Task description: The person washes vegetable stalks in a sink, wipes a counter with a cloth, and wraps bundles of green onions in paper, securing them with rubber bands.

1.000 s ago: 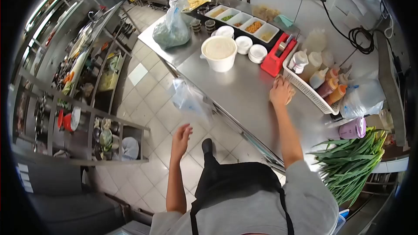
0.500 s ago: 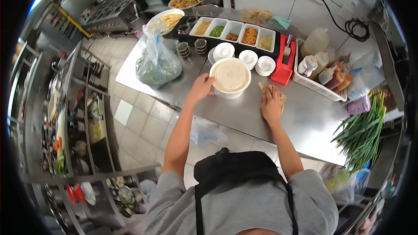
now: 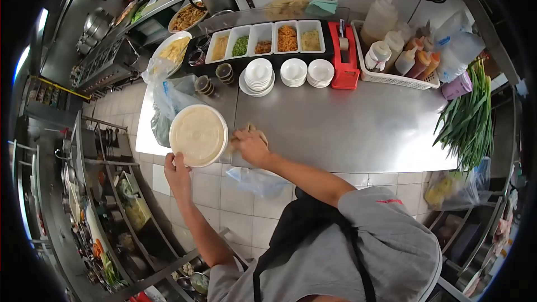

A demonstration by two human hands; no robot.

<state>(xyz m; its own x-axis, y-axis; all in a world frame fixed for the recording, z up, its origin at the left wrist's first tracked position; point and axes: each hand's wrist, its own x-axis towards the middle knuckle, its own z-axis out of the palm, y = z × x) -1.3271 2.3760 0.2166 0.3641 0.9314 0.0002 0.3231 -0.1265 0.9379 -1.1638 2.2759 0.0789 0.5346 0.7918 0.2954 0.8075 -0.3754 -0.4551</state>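
Observation:
My left hand (image 3: 178, 172) grips the near edge of a round white tub with a pale lid (image 3: 198, 135), its thumb and fingers closed at the rim. The tub is at the left part of the steel counter (image 3: 319, 123), in front of a clear plastic bag of greens (image 3: 162, 120), partly hiding it. Just right of the tub, my right hand (image 3: 250, 146) is closed over a tan cloth (image 3: 258, 132) near the counter's front edge. Most of the cloth is hidden under the fingers.
Behind stand stacked white bowls (image 3: 259, 72), a row of ingredient trays (image 3: 263, 40) and a red tape dispenser (image 3: 343, 59). On the right are a white basket of squeeze bottles (image 3: 400, 81) and green onions (image 3: 467, 114). Small sauce cups (image 3: 203, 84) stand at left.
The tub has moved left from in front of the bowls to in front of the plastic bag. My right hand and the cloth have swept left across the counter. The view has turned.

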